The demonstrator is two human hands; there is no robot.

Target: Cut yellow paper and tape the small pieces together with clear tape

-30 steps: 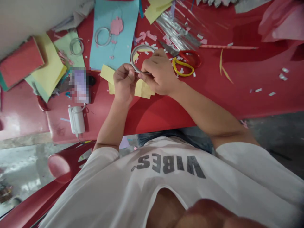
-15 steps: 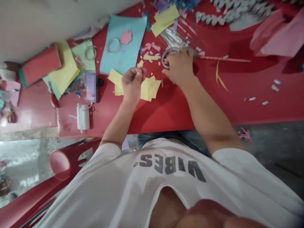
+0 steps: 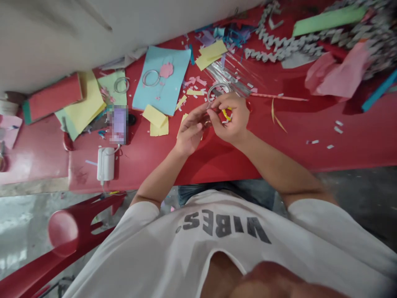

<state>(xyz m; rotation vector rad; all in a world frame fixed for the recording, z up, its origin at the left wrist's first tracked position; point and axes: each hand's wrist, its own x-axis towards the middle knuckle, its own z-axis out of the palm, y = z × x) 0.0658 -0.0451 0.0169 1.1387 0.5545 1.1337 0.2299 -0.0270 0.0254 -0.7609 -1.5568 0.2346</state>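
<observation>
In the middle of the red table, my left hand (image 3: 190,130) and my right hand (image 3: 232,118) meet at the fingertips. The left fingers are bent toward the right ones, with the thumb close to them; whatever small thing lies between is too blurred to name. Curled inward, my right hand has its thumb by the left fingertips. A yellow curved piece (image 3: 228,112) shows inside its curve; I cannot tell whether it is gripped. Just behind it lies a roll of tape (image 3: 212,89). Partly covered yellow paper (image 3: 182,124) sits beneath my left hand, and more yellow paper pieces (image 3: 155,116) lie to its left.
A blue sheet (image 3: 144,99) carries a ring-shaped roll (image 3: 151,78) and a pink paper cutout (image 3: 166,70). Clear plastic strips (image 3: 218,72), paper scraps and a striped stick (image 3: 279,97) lie behind my hands. A phone (image 3: 119,124) and white charger (image 3: 106,164) are left. Pink paper (image 3: 338,76) is right.
My right hand has left the tape roll and come toward me to the left hand. My left hand has moved right and slightly nearer. The view has shifted a little.
</observation>
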